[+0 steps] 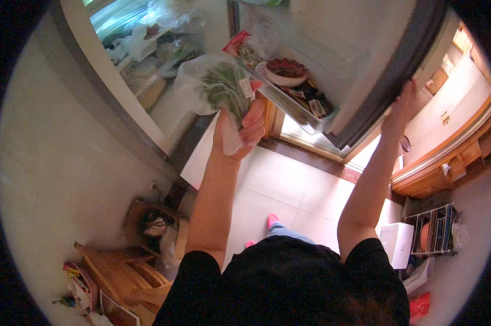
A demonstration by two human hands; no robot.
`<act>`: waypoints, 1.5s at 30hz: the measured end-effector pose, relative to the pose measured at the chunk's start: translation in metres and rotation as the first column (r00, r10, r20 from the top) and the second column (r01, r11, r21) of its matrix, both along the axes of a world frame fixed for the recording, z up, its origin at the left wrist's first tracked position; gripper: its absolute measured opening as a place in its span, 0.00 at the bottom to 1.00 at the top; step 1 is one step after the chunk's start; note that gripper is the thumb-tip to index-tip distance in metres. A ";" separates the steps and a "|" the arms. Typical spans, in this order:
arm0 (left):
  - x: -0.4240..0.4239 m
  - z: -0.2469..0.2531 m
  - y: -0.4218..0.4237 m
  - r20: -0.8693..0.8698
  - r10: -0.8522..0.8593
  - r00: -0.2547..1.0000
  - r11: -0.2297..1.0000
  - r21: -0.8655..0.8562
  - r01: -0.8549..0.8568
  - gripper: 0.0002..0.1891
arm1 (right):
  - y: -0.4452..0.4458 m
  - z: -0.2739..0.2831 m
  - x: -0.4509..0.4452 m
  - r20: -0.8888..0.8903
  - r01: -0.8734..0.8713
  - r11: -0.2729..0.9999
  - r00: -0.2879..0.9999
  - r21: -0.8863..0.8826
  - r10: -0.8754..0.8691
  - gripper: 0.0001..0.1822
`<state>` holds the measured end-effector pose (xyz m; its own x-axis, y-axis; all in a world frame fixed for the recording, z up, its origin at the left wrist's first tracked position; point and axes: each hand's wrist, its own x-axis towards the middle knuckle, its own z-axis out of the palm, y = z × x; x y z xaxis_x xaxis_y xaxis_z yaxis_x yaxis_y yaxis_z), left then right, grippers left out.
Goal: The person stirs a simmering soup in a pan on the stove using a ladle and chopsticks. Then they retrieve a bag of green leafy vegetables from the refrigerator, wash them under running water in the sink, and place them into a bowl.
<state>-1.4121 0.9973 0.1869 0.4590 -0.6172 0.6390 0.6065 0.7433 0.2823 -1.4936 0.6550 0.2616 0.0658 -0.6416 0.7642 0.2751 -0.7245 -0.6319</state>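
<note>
In my left hand (249, 128) is a clear plastic bag of green leafy vegetables (225, 87), with a small white label on it. I hold it up in front of the opened refrigerator, between the lit interior and the door. My right arm reaches out to the refrigerator door (392, 77), where my right hand (404, 104) is at the outer edge; its fingers are blurred and partly hard to make out. A clear door bin (288, 102) holds a bowl of dark red food (286, 72), a red packet (239, 44) and several small packages.
Bagged food (147, 49) crowds the refrigerator shelves at upper left. Wooden furniture (119, 273) and a box of items (156, 222) stand at lower left. At right are a white bin (397, 244), a wire rack (431, 230) and a wood-edged counter (445, 163). Pale tiles (278, 179) cover the floor.
</note>
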 end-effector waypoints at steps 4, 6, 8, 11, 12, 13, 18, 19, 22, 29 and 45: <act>-0.027 0.010 0.000 0.101 0.350 0.931 0.892 0.266 -0.364 0.32 | 0.008 -0.016 0.000 0.022 -0.350 0.936 0.937 0.025 0.350 0.25; -0.046 0.020 -0.014 0.166 0.530 0.832 0.750 0.365 -0.551 0.25 | -0.003 -0.029 0.002 0.020 -0.326 0.944 0.945 0.053 0.326 0.25; -0.060 0.019 -0.018 0.181 0.593 0.785 0.686 0.396 -0.610 0.26 | 0.037 -0.028 -0.012 -0.067 -0.309 0.947 0.947 0.092 0.315 0.25; -0.072 0.007 -0.025 0.261 0.642 0.721 0.619 0.378 -0.688 0.31 | 0.055 -0.047 -0.019 -0.112 -0.298 0.947 0.952 -0.123 0.285 0.26; -0.076 0.007 -0.038 0.302 0.674 0.674 0.570 0.368 -0.735 0.32 | 0.058 -0.053 -0.022 -0.119 -0.319 0.931 0.946 -0.177 0.301 0.26; -0.081 0.010 -0.048 0.345 0.706 0.618 0.511 0.356 -0.782 0.33 | 0.076 -0.049 -0.031 -0.131 -0.425 0.901 0.902 -0.092 0.412 0.27; -0.114 0.012 -0.053 0.210 0.854 0.475 0.383 0.364 -0.849 0.35 | 0.134 -0.048 -0.037 -0.134 -0.712 0.691 0.702 -0.122 0.700 0.31; -0.115 0.008 -0.051 0.178 0.863 0.474 0.407 0.312 -0.858 0.34 | 0.142 -0.046 -0.040 -0.137 -0.749 0.653 0.663 -0.115 0.736 0.31; -0.127 0.017 -0.032 0.160 0.924 0.349 0.290 0.304 -0.908 0.34 | 0.165 -0.052 -0.037 -0.194 -0.811 0.562 0.585 -0.164 0.788 0.36; -0.119 -0.011 0.036 0.206 0.970 0.131 0.063 0.308 -0.949 0.32 | 0.233 -0.075 -0.021 -0.352 -0.914 0.356 0.403 -0.193 0.845 0.31; -0.068 -0.050 0.113 0.278 0.840 -0.466 -0.542 0.478 -0.692 0.15 | 0.353 -0.095 0.068 -0.386 -0.990 -0.016 -0.070 0.143 0.920 0.26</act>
<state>-1.4804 1.1107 0.1372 0.5658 0.7391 0.3656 -0.6408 0.1152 0.7590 -1.4256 1.0079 0.1661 0.7262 0.3704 0.5792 0.6183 0.0166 -0.7858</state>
